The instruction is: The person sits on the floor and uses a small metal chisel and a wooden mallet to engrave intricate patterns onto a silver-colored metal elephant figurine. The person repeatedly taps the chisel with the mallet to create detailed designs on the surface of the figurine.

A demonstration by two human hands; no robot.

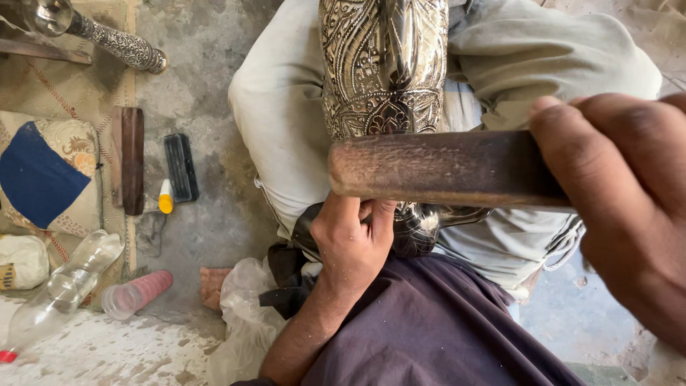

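Engraved metal vessel (382,68) held across the lap, wooden handle (443,168) raised above it.
The left hand (350,243) was closed on the vessel's lower end, against the dark cloth (436,322). The right hand (622,207) was clamped around the wooden handle, near the camera. A clear plastic bottle (61,289) lay on the floor (207,86), well apart.

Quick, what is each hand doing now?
Left hand: closed on the engraved metal vessel.
Right hand: closed on the wooden handle.
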